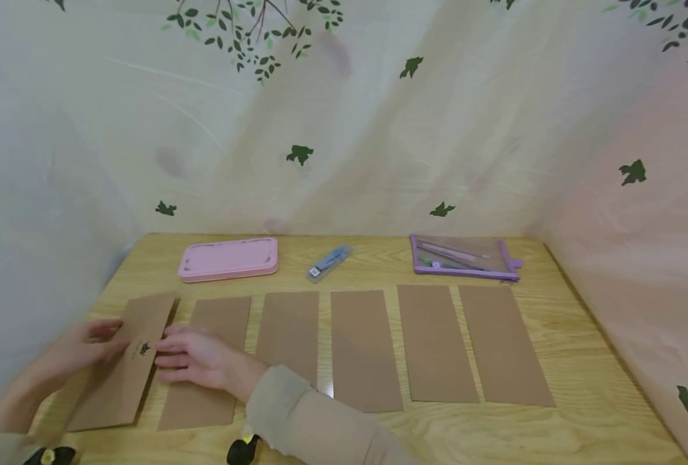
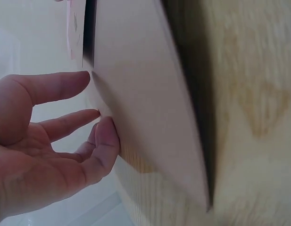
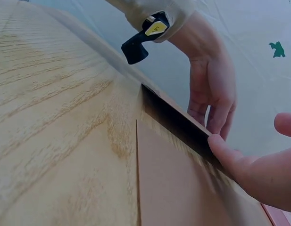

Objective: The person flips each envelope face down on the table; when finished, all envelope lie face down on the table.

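Note:
A brown kraft-paper folder [image 1: 124,371] with a small black print lies slanted at the table's left, its right edge raised above a dark gap. My left hand [image 1: 91,345] is at the folder's left side; in the left wrist view its loosely bent fingers [image 2: 65,87] meet the edge. From the other side my right hand [image 1: 199,358] reaches over with fingers extended, touching the right edge. A right-hand digit [image 3: 230,157] lies against that edge in the right wrist view. Beneath my right hand is a flat brown sheet [image 1: 201,410], partly hidden.
Several more brown sheets [image 1: 364,352] lie in a row to the right. Behind them are a pink case [image 1: 228,259], a small clear pack with blue contents [image 1: 328,263] and a purple-edged see-through pouch [image 1: 466,257] with pens. A patterned cloth [image 1: 350,129] hangs around the table.

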Action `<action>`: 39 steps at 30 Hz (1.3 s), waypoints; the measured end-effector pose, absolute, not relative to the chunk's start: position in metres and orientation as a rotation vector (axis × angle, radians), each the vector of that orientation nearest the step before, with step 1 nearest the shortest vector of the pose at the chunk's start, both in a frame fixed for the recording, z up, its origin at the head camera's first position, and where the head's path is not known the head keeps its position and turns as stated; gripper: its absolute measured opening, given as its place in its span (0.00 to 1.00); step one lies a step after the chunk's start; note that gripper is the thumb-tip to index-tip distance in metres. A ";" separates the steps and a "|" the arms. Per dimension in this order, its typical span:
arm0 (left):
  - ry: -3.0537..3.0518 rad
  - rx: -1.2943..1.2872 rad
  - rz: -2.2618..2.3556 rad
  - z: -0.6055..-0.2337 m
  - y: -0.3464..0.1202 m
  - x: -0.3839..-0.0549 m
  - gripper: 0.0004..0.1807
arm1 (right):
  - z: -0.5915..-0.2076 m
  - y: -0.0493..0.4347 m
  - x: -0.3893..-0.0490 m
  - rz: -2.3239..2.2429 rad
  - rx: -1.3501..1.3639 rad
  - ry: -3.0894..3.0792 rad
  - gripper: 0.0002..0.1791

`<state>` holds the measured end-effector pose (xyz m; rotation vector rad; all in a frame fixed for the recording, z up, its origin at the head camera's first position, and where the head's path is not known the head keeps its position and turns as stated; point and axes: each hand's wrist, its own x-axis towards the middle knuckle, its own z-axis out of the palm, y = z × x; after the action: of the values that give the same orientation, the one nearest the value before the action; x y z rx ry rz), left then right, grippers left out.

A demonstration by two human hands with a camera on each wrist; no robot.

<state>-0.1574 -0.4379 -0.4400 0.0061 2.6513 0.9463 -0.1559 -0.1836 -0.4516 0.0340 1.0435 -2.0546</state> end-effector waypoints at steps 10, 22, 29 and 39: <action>2.488 0.003 1.079 -0.431 -0.433 -0.154 0.39 | -0.441 -0.177 -0.160 -2.050 -0.042 1.023 0.27; 2.426 0.130 1.339 -0.424 -0.418 -0.147 0.33 | -0.428 -0.171 -0.164 -2.030 -0.120 1.018 0.24; 2.450 0.123 1.381 -0.415 -0.409 -0.145 0.31 | -0.425 -0.169 -0.164 -2.027 -0.164 1.012 0.25; 2.436 0.139 1.352 -0.406 -0.402 -0.142 0.33 | -0.427 -0.167 -0.162 -2.014 -0.250 0.966 0.24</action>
<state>-0.1417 -0.4025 -0.4058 0.1391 2.4359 1.3519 -0.1620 -0.1671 -0.4275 -0.2501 0.9655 -2.0141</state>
